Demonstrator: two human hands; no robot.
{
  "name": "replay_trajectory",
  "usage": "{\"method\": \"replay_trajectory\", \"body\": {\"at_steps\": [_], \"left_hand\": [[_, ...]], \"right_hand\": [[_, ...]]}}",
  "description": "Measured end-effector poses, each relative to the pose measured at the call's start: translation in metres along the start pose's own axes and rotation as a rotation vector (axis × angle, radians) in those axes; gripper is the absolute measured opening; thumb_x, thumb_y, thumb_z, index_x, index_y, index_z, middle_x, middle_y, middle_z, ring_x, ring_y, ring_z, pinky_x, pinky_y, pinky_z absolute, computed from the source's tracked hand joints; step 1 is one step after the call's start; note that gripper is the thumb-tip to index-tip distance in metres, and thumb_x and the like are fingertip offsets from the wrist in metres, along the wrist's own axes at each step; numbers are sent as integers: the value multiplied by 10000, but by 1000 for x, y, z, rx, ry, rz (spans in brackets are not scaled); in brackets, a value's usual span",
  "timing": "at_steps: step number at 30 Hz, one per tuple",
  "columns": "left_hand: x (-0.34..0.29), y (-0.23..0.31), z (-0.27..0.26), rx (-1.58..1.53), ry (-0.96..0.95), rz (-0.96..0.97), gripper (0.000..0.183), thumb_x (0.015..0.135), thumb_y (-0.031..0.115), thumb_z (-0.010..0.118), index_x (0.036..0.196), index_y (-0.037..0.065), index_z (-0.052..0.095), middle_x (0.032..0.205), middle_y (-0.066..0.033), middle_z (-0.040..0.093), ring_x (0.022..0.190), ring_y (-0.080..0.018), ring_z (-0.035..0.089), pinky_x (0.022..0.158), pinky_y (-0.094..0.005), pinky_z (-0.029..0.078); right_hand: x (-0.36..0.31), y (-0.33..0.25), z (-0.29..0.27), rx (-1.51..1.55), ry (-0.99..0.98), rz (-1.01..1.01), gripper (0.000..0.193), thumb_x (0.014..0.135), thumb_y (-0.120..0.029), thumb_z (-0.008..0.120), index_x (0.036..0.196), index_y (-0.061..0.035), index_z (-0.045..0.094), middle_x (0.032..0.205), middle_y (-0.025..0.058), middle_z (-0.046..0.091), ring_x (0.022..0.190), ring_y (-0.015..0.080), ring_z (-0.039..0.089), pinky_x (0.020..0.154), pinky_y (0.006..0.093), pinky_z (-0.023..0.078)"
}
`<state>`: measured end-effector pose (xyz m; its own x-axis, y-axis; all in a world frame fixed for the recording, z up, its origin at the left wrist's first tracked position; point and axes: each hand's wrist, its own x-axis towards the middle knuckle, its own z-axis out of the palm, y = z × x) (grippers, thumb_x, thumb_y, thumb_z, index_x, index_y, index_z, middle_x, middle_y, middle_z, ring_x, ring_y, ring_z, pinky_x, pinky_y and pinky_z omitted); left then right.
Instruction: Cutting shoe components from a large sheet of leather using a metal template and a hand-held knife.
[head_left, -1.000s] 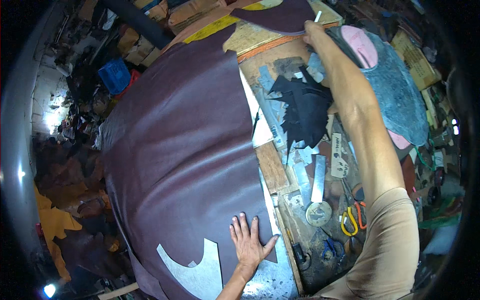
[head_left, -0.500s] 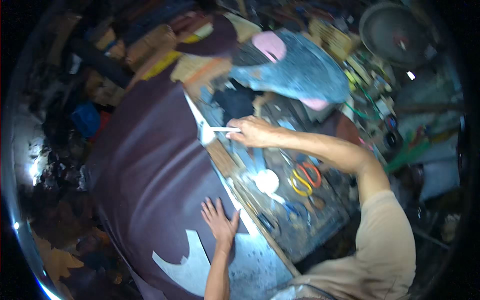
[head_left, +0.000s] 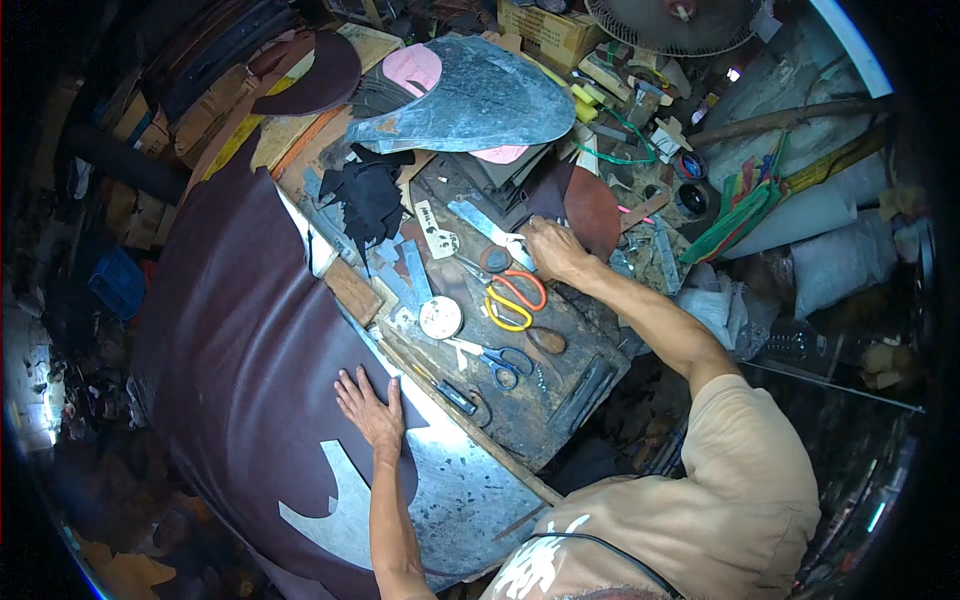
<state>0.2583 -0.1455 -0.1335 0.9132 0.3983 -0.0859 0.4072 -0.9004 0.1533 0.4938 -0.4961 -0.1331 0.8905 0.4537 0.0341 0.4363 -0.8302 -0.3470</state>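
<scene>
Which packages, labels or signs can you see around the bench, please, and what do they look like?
Cardboard box: top centre beside the fan, tan, rectangular.
White tag: on the bench left of the right hand, small oblong with dark marks.
Blue crate: far left beyond the leather, boxy.
No screens.

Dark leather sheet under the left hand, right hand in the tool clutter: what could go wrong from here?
1. The left hand alone pins the dark leather sheet, which hangs over the table edge; it may slide if that hand lifts.
2. The right hand reaches among a metal strip, orange scissors and blue scissors; a nick or a snag is possible.
3. The forearm could sweep the round tin off the board.
</scene>
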Motion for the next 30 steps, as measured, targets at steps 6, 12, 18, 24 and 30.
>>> {"method": "replay_trajectory", "body": {"at_steps": [6,12,18,24,30], "left_hand": [[-3,-9,7,-33,28,2,737,904,539,519,1441,60,356,1539,-224,203,1438,-405,119,1164,-515,91],[0,-2,-2,-15,25,-3,707,919,514,514,1452,80,347,1547,-210,197,1445,-386,123,1165,-512,102],[-2,-5,-1,-27,34,-16,707,915,515,520,1444,74,359,1543,-211,209,1443,-389,126,1166,-510,99],[-1,-3,2,-48,30,-24,750,896,570,500,1443,74,368,1548,-203,199,1446,-379,117,1173,-495,78],[-2,-5,1,-40,32,-26,747,892,566,510,1440,76,376,1549,-199,199,1447,-375,116,1172,-494,81]], "right_hand": [[9,16,-1,-64,86,48,162,830,-100,557,892,27,636,891,219,611,859,395,630,735,491,524],[21,41,-16,-75,97,113,242,873,-207,585,942,15,653,894,201,627,827,371,638,710,468,532],[80,92,-43,1577,481,799,497,941,-445,551,1222,-37,507,945,119,588,760,213,629,617,365,565],[111,106,-62,1457,415,764,286,921,-330,624,1025,-75,549,840,70,559,726,205,617,621,382,567],[98,98,-61,1758,316,609,118,925,-158,564,993,-70,523,818,79,575,714,227,614,662,387,560]]}}
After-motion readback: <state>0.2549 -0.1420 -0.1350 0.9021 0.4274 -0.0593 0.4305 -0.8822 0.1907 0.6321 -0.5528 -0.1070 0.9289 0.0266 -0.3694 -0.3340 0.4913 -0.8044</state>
